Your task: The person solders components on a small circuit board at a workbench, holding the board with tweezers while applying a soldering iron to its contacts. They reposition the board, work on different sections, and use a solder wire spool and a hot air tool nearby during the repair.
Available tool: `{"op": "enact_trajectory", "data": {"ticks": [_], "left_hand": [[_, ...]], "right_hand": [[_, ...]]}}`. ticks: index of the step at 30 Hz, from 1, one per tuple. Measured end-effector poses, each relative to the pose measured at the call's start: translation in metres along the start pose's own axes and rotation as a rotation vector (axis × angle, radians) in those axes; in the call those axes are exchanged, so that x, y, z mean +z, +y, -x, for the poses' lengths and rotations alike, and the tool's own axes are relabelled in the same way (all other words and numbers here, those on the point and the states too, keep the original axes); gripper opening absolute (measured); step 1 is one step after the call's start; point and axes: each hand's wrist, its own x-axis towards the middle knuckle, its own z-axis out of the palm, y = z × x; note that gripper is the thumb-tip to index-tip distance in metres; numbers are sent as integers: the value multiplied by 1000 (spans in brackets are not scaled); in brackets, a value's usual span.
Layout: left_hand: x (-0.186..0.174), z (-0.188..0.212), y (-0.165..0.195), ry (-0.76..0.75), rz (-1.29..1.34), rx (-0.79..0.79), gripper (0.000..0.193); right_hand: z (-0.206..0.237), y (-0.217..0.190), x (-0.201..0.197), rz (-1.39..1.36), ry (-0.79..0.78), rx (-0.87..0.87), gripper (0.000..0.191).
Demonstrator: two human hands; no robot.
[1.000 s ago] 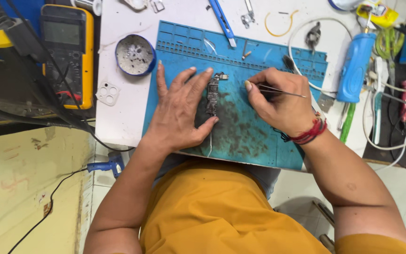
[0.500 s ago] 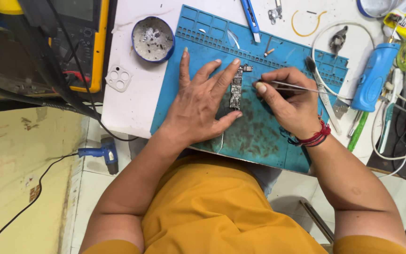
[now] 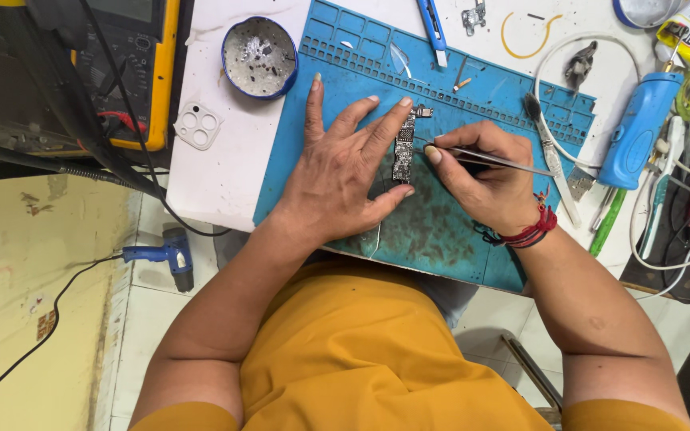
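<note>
A narrow dark circuit board (image 3: 404, 147) lies on a blue work mat (image 3: 441, 231). My left hand (image 3: 341, 172) rests flat on the mat, fingers spread, its fingertips and thumb touching the board's left edge. My right hand (image 3: 481, 172) pinches a pair of thin metal tweezers (image 3: 498, 160), whose tip points left at the board's right side. A red thread band circles my right wrist.
A round blue tin (image 3: 259, 56) of debris and a white camera-lens frame (image 3: 198, 125) lie left of the mat. A yellow multimeter (image 3: 133, 64) sits far left. A blue tool (image 3: 639, 132), brush (image 3: 549, 148), cables and hand tools crowd the right.
The view has shifted, so the mat and hands sit further right and lower. My hands keep the same hold on the board and tweezers.
</note>
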Motion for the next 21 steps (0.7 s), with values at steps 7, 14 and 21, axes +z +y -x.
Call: {"op": "enact_trajectory", "data": {"ticks": [7, 14, 21], "left_hand": [[-1, 0, 2, -8, 5, -15, 101], [-2, -1, 2, -15, 17, -23, 101], [-2, -1, 2, -6, 23, -23, 100]], "right_hand": [[1, 1, 0, -7, -3, 13, 11], [1, 2, 1, -8, -2, 13, 12], [0, 1, 0, -12, -2, 22, 11]]}}
